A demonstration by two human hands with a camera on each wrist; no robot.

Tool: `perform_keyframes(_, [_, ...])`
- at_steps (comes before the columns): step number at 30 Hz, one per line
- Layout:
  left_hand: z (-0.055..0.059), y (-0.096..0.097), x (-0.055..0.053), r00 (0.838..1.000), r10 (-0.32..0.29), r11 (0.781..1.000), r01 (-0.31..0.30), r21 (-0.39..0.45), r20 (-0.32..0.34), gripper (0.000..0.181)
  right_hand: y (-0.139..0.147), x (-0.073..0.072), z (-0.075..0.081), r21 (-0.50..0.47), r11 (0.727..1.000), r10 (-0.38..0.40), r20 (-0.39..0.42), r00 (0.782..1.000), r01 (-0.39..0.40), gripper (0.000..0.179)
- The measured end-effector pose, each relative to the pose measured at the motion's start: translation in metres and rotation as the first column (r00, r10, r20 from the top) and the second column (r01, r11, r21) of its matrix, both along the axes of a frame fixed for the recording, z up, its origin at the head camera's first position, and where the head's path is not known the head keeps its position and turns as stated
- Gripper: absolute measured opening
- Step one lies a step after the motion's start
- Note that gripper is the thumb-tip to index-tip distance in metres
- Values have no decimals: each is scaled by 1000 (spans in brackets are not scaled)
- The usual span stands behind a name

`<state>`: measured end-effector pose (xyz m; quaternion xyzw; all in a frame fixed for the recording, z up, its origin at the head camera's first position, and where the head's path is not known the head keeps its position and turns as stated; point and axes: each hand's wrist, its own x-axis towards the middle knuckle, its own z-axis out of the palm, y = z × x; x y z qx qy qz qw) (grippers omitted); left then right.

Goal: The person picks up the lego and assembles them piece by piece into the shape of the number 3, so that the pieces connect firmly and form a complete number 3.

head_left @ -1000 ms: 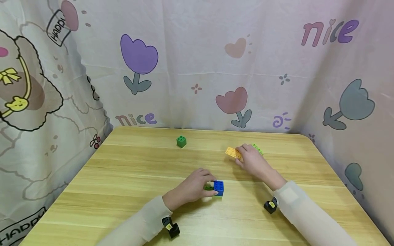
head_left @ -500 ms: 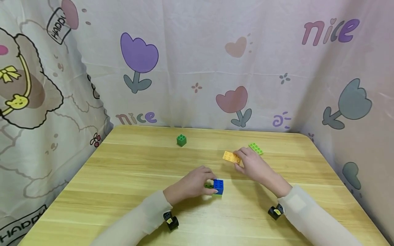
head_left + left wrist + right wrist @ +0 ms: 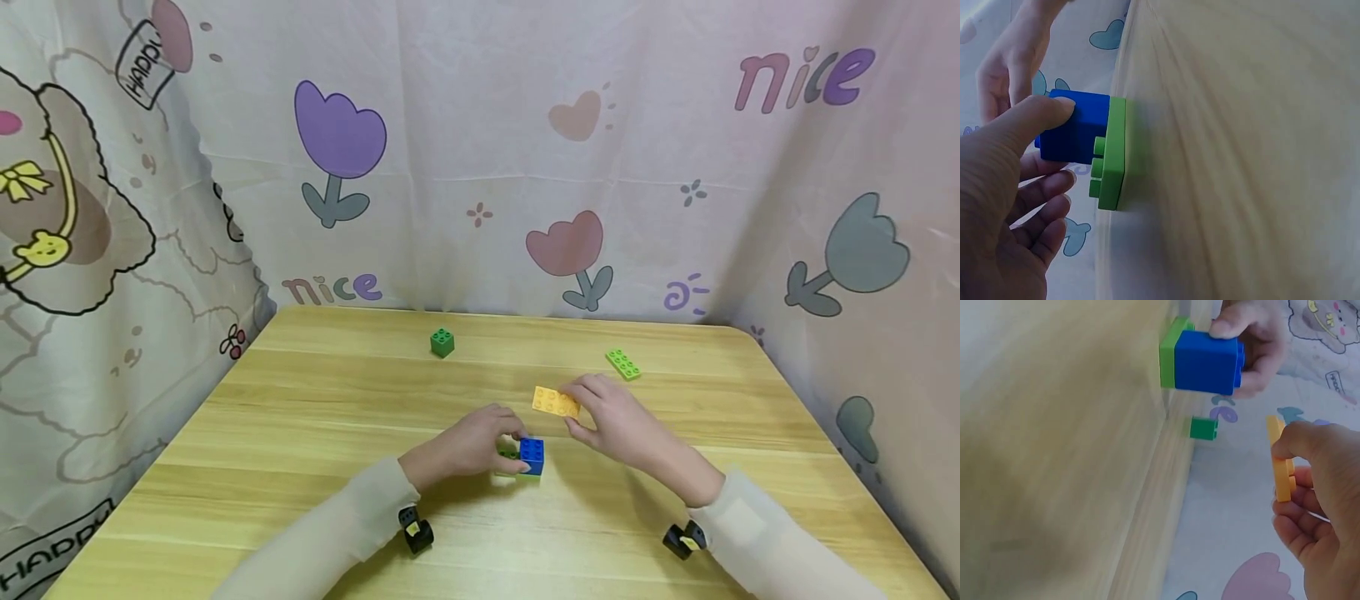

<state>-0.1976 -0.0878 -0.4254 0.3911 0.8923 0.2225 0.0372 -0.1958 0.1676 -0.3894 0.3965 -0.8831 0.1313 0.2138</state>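
Observation:
My left hand [image 3: 471, 443] pinches a blue block [image 3: 532, 456] between thumb and fingers. That block sits on one end of a flat light-green brick [image 3: 1114, 156], whose bare studs show beside it in the left wrist view. Over the table, my right hand [image 3: 626, 421] holds a flat yellow-orange brick [image 3: 553, 402] by its right end, thumb on the near side. In the right wrist view the yellow-orange brick [image 3: 1279, 459] is seen edge-on, apart from the blue block [image 3: 1207, 361]. It is behind and to the right of the blue block in the head view.
A dark green block [image 3: 442, 342] stands near the back edge of the wooden table [image 3: 337, 400]. Farther right lies another flat light-green brick [image 3: 623, 364], behind the right hand. A printed curtain [image 3: 465, 150] hangs behind the table and along both sides.
My right hand has brought the yellow-orange brick nearer and to the left, toward the blue block, uncovering the light-green brick at the back. My left hand has stayed almost in place.

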Motion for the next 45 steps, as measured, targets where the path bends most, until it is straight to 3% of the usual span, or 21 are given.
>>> perform_keyframes(11, [1,0,-2,997,1,1000,-3,26,80,33,-6,14,-1,-7,992,129,-6,992,-129,42])
perform_keyframes(17, [-1,-1,-3,994,10,998,-16,56,111,34,-7,18,-5,5,987,161,13,987,-161,40])
perform_keyframes(27, [-4,-2,-1,979,-8,984,-28,178,203,45,-8,22,-10,10,977,212,0,977,-212,42])
perform_keyframes(35, [-6,0,2,978,-18,978,-27,209,208,42,-12,24,-15,30,972,231,19,973,-231,47])
perform_keyframes(45, [-6,2,3,995,1,984,-19,176,104,37,-21,26,-18,29,976,214,54,975,-215,45])
